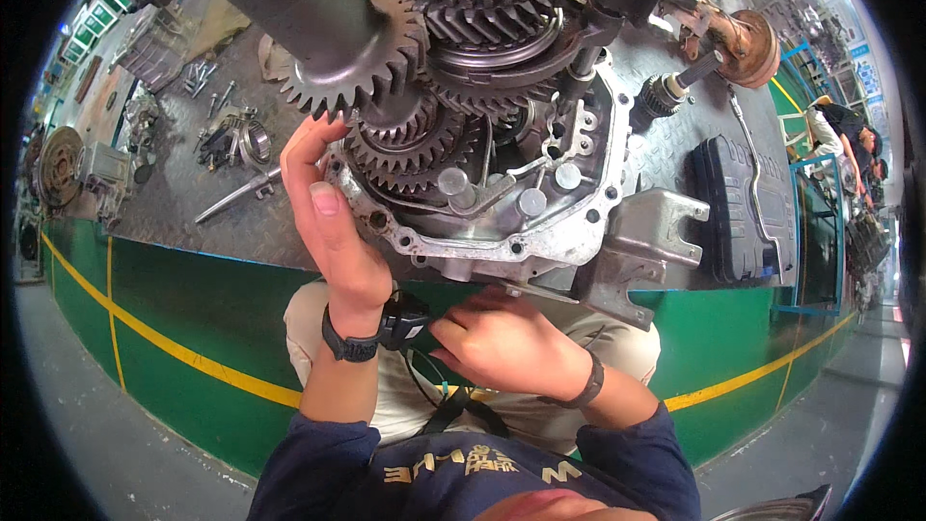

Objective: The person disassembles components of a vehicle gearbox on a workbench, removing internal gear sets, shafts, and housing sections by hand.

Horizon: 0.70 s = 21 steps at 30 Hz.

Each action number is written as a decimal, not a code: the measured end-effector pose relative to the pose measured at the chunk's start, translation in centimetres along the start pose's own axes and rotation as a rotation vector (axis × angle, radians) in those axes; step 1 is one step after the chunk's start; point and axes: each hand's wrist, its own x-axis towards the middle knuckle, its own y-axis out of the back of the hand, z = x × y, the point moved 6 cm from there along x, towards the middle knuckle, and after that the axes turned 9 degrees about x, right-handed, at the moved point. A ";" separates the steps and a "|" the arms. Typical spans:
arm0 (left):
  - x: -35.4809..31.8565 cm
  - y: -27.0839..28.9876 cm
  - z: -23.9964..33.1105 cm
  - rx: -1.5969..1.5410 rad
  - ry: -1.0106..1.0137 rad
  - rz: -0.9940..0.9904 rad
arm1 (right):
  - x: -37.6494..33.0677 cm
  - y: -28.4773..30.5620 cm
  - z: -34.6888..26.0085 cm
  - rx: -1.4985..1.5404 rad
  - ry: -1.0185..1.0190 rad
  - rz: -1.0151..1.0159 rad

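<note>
A grey metal gearbox housing [564, 249] stands in front of me on the bench, its flange pierced by bolt holes. Toothed gears [410, 150] sit inside, and a tall gear stack [494, 24] rises from it. To the left leans a thick shaft [289, 10] with a toothed gear at its lower end. My left hand [333, 232] grips the housing's left edge, fingertips near that gear. Below the front edge, my right hand [506, 338] is closed with curled fingers; whatever it holds is hidden. A forked metal bracket [641, 246] stands to its right.
On the bench's metal top [260, 236] lie a silver rod [236, 195], a bearing ring [255, 143] and several bolts [201, 77]. Rightward are a geared shaft [666, 92], a rusty pulley [757, 48], a black tool case [723, 207] and a long-handled wrench [757, 174]. Another person [844, 140] is far right.
</note>
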 end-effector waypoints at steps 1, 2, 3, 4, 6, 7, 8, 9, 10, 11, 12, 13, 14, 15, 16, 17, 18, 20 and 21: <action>0.0 0.0 0.0 0.033 0.011 0.009 | 0.2 -0.2 -0.1 -0.012 -0.002 -0.033; 0.0 0.0 -0.2 0.029 0.013 0.006 | 0.3 -0.4 0.1 -0.013 -0.007 -0.033; 0.0 0.0 -0.2 -0.001 0.012 0.003 | 0.3 -1.0 0.2 -0.003 0.011 -0.054; 0.0 0.0 -0.2 -0.029 0.008 -0.001 | 0.3 -1.4 0.1 0.007 0.030 -0.074; -0.1 -0.2 -0.2 -0.038 0.008 0.000 | 0.3 -1.0 -0.3 0.007 0.031 -0.088; -0.1 -0.2 -0.2 -0.048 0.008 0.005 | 0.3 -1.0 -0.5 0.005 0.034 -0.105; -0.1 -0.2 -0.2 -0.046 0.005 0.002 | 0.2 -1.0 -0.6 0.007 0.035 -0.101; 0.0 -0.3 -0.1 -0.026 -0.008 -0.003 | -0.1 -0.9 -0.7 0.015 0.046 -0.086; 0.0 -0.5 0.0 -0.006 -0.022 -0.009 | -0.2 -0.8 -0.7 0.023 0.057 -0.071; 0.0 -0.6 -0.1 -0.023 -0.021 0.002 | -0.4 -0.7 -0.7 0.023 0.061 -0.068; 0.1 -0.6 0.0 -0.023 -0.025 -0.001 | -0.5 -0.7 -0.8 0.020 0.062 -0.064; 0.1 -0.5 0.1 0.010 -0.030 0.008 | -0.7 -0.6 -0.8 0.017 0.063 -0.059; 0.2 -0.4 0.2 0.043 -0.035 0.018 | -0.8 -0.5 -0.8 0.018 0.063 -0.053; 0.2 -0.4 0.3 0.045 -0.039 0.015 | -0.8 -0.4 -0.9 0.017 0.078 -0.057; 0.3 -0.3 0.3 0.042 -0.040 0.019 | -0.8 -0.3 -1.1 0.016 0.093 -0.060; 0.3 -0.2 0.4 0.039 -0.040 0.023 | -1.0 0.0 -1.4 0.017 0.096 -0.055; 0.3 -0.2 0.4 0.037 -0.045 0.020 | -1.2 0.7 -2.0 0.088 0.123 -0.032; 0.4 -0.2 0.4 0.054 -0.045 0.013 | -1.7 1.5 -2.6 0.156 0.150 -0.003; 0.4 -0.2 0.4 0.054 -0.051 0.010 | -1.9 1.6 -2.9 0.163 0.189 0.004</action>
